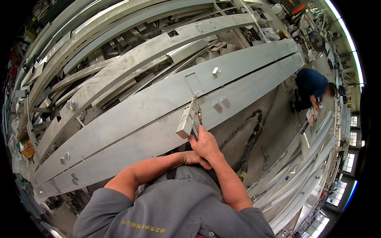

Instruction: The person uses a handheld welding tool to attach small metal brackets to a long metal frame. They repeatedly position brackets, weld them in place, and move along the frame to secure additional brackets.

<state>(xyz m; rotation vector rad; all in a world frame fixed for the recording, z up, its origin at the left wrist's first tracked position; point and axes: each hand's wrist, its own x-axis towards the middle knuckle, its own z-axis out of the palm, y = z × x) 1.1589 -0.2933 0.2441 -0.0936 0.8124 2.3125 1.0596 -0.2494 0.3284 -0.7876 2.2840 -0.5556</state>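
Note:
My right hand (206, 143) is closed around the lower end of a long, pale, boxy metal tool (186, 123) with a brass hose fitting. Its narrow tip points away from me, over the seam between two long grey metal panels (149, 109). Close to my belly, my left hand (195, 158) lies bent inward beneath my right wrist, fingers curled; whatever it holds is hidden. Beyond the tip, a rectangular outline (193, 83) marks the far panel. Small angled metal pieces (216, 72) stand on the panels, two of them just right of the tool.
Curved metal beams (131, 59) and offcuts crowd the far left. A dark hose (253, 137) lies on the floor to the right. Long bright metal profiles (301, 170) are stacked at lower right. Another person (311, 85) in dark blue bends over at the right.

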